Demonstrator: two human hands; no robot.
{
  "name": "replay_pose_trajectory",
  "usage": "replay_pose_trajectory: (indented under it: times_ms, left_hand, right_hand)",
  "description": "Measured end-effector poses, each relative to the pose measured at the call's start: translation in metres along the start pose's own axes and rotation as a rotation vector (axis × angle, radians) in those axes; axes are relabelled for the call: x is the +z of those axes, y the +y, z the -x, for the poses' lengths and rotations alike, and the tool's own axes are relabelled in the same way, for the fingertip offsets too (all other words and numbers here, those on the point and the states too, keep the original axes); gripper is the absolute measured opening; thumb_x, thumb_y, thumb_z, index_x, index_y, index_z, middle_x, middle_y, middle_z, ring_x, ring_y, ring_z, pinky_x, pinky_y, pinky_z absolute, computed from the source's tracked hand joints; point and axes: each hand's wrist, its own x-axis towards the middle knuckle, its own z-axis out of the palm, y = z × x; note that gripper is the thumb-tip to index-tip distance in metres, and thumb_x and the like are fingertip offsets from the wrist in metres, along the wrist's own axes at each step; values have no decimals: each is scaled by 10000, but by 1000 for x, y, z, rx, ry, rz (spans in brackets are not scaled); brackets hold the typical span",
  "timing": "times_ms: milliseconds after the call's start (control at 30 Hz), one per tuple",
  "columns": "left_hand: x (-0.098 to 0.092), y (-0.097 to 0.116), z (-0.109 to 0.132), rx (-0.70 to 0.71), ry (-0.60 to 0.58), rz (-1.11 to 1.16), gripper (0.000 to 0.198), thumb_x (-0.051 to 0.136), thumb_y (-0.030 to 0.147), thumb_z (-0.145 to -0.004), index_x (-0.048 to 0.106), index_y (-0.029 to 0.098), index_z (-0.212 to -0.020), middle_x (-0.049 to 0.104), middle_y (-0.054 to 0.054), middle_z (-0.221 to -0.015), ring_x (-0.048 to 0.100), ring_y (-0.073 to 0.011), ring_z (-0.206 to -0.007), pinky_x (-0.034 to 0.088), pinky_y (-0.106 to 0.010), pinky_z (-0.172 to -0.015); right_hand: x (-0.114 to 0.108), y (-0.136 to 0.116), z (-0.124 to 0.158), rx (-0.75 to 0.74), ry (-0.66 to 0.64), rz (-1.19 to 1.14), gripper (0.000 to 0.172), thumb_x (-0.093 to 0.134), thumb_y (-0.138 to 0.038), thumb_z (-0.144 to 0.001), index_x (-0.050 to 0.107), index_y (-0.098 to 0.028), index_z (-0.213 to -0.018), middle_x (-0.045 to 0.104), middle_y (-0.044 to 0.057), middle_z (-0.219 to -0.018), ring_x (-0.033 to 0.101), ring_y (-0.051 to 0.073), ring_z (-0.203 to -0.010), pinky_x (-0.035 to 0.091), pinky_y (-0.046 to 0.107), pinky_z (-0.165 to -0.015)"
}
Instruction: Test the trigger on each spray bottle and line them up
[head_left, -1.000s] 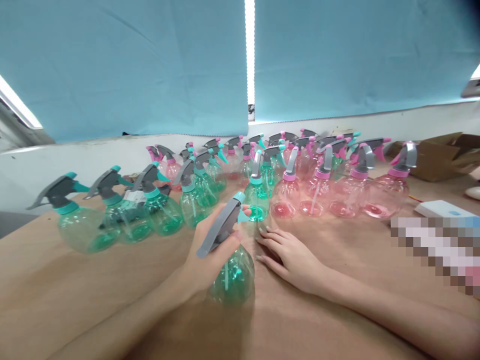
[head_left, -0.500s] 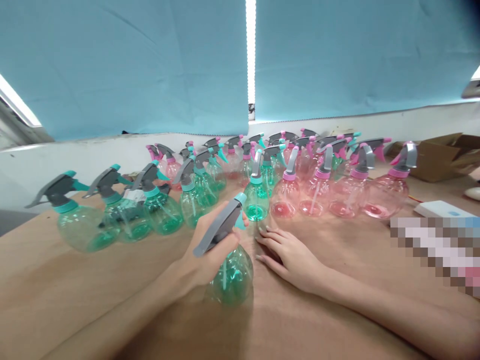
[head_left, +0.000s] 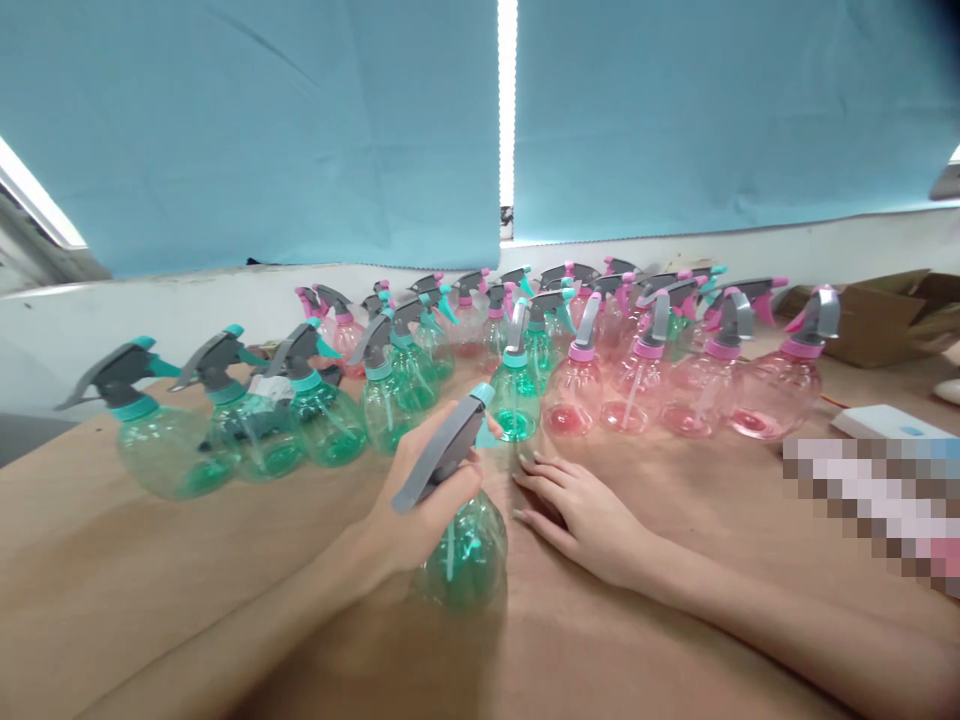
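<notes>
My left hand [head_left: 420, 490] is wrapped round the neck of a green spray bottle [head_left: 471, 550] with a grey head and turquoise nozzle. The bottle is upright on the wooden table [head_left: 615, 650], its nozzle pointing away from me. My right hand [head_left: 581, 510] lies on the tabletop to the right of that bottle, apart from it, fingers outstretched and holding nothing. Just beyond my hands stands another green spray bottle [head_left: 515, 400]. A pink spray bottle [head_left: 574, 400] is right beside it.
Several green spray bottles [head_left: 326, 425] line the left side. More pink spray bottles [head_left: 776, 395] stand on the right, with mixed rows behind. An open cardboard box [head_left: 870, 320] and a white device [head_left: 892, 420] are at the far right. Blue blinds [head_left: 300, 140] hang behind.
The trigger of the held spray bottle looks pulled in closer under my left fingers. The view has shifted very slightly; my right hand stays in place.
</notes>
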Motion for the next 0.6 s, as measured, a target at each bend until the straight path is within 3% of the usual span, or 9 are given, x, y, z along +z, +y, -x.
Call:
replay_pose_trajectory:
  times_ms: [133,333,600]
  left_hand:
    - [4,3,1,-1,1,24,227,510,242,-820,567,260,-1040,615,-13,-892,601,-194,-789,482,-307,-694]
    - [6,1,3,17,65,-7,52,511,193,-806,494,234,-833,546,24,-765,527,-153,-661,428,-290,-612]
    - [5,0,4,10,50,0,44,495,194,-856,493,237,-863,546,25,-787,516,-154,-675,428,-302,-647]
  right_hand:
    - [1,0,0,-2,4,6,371,499,-382,-960,626,-176,-1241,648,136,-1273,555,309,-1230,470,510,-1005]
    - [2,1,1,-2,-8,34,384,496,-387,-963,626,-153,-1239,640,137,-1286,546,307,-1244,465,499,-1018]
    - [1,0,0,3,-15,44,398,493,-396,-964,630,-139,-1236,626,148,-1306,535,310,-1257,463,492,-1023]
